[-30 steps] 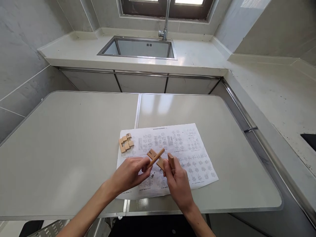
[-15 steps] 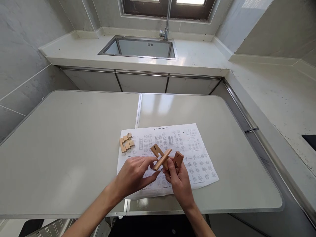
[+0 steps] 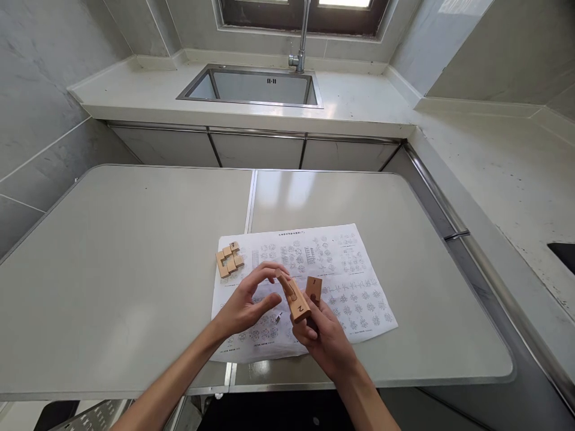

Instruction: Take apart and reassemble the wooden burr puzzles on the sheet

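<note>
My right hand (image 3: 326, 332) grips several notched wooden puzzle pieces above the printed sheet (image 3: 368, 287). One wooden puzzle piece (image 3: 294, 298), marked 2 at its near end, slants up toward the left. Behind it stands another wooden puzzle piece (image 3: 314, 288), marked 1. Fingers and the front piece partly hide how they join. To the left, my left hand (image 3: 247, 302) has thumb and fingers spread, its fingertips close to the slanted piece's upper end; whether they touch I cannot tell. Further left, notched wooden pieces (image 3: 230, 260), one marked 3, lie on the sheet's corner.
The sheet lies on a pale folding table (image 3: 112, 257) with a metal seam down its middle. Beyond the table is a counter (image 3: 359, 111) with a sink (image 3: 251, 103) and a tap (image 3: 298, 60). Another counter (image 3: 503, 179) runs along the right.
The held pieces have been turned: the crossing rod and the end marked 3 no longer show, and a face marked 2 does. My left hand's thumb and fingers have moved away from the rod.
</note>
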Action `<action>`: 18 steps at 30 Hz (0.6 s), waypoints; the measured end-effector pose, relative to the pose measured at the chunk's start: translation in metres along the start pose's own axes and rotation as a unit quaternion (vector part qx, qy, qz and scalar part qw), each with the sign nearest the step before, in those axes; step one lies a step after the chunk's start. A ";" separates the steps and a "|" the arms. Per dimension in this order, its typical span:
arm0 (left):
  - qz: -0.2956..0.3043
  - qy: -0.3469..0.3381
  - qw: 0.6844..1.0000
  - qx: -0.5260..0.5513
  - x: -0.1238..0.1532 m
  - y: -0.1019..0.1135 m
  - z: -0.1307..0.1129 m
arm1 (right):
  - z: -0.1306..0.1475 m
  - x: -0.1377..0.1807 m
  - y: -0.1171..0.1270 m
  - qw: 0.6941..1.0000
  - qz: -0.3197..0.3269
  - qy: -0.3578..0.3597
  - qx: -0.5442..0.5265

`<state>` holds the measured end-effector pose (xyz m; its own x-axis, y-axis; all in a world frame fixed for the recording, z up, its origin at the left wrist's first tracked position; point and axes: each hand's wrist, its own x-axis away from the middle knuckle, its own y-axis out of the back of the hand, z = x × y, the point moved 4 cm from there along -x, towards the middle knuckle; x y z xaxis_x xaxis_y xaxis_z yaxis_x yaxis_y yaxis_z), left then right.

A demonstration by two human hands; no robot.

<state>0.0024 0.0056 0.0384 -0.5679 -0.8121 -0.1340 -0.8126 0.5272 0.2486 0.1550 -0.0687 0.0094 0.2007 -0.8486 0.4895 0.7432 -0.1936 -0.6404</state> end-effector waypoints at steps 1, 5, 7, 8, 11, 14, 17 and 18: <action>0.012 0.008 1.000 0.021 -0.002 -0.001 0.002 | -0.001 -0.001 -0.001 1.000 0.007 -0.009 -0.013; 0.033 0.048 0.995 0.086 -0.008 -0.003 0.007 | -0.005 -0.003 -0.006 0.998 0.028 -0.032 -0.040; 0.023 0.076 0.991 0.108 -0.010 -0.002 0.011 | -0.004 -0.005 -0.006 0.999 0.023 -0.031 -0.027; 0.012 0.092 0.989 0.115 -0.012 -0.002 0.013 | -0.004 -0.005 -0.004 0.999 0.015 -0.026 -0.011; -0.023 0.134 0.984 0.113 -0.019 -0.001 0.025 | 0.002 -0.007 0.009 0.997 -0.040 0.012 0.058; -0.036 0.157 0.978 0.129 -0.027 -0.004 0.039 | 0.012 -0.005 0.028 0.987 -0.097 0.063 0.115; -0.029 0.169 0.968 0.183 -0.034 -0.012 0.049 | 0.022 -0.001 0.040 0.979 -0.117 0.095 0.137; -0.025 0.172 0.966 0.193 -0.036 -0.014 0.051 | 0.026 0.002 0.042 0.978 -0.118 0.103 0.138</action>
<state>0.0276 0.0405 -0.0095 -0.5029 -0.8391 0.2074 -0.8643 0.4845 -0.1354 0.2028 -0.0653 -0.0010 -0.1089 -0.8827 0.4572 0.9034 -0.2798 -0.3250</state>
